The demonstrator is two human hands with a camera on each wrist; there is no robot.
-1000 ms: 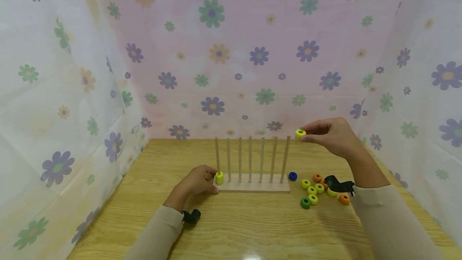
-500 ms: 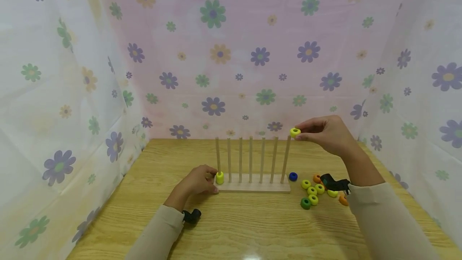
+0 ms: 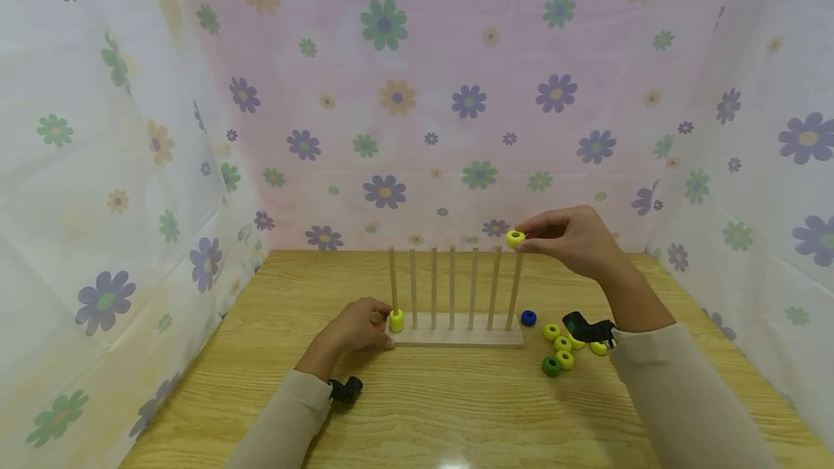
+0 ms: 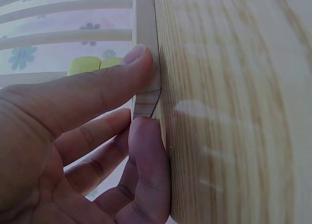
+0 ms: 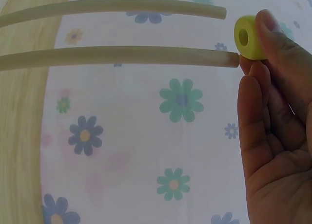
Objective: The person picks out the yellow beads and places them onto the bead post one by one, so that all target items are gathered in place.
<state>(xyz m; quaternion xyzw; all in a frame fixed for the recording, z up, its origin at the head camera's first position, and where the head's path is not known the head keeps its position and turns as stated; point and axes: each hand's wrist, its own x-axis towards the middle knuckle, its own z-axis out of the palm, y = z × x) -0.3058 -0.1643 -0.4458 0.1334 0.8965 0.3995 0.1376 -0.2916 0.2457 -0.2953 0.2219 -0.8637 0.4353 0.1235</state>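
Note:
My right hand [image 3: 576,243] pinches a yellow bead [image 3: 514,244] between thumb and fingers, level with the peg tops at the rack's right end. In the right wrist view that bead [image 5: 253,44] is off the pegs, near the tips of two of them [image 5: 146,55]. My left hand [image 3: 357,326] holds the left end of the wooden peg rack [image 3: 456,338], its thumb [image 4: 131,63] lying on the base [image 4: 147,34]. Two yellow beads [image 4: 84,65] are stacked at the bottom of the leftmost peg [image 3: 393,277]; the other pegs are bare.
Right of the rack lie a blue bead [image 3: 528,318], a green bead [image 3: 551,366] and several yellow beads [image 3: 564,361], partly hidden by the black wrist device [image 3: 586,328]. A flowered cloth [image 3: 430,56] encloses the table [image 3: 430,411] at the back and sides.
My right hand has carried the yellow bead left, from outside the rack to above its right end. The forearm now covers the orange beads. My left hand has stayed put.

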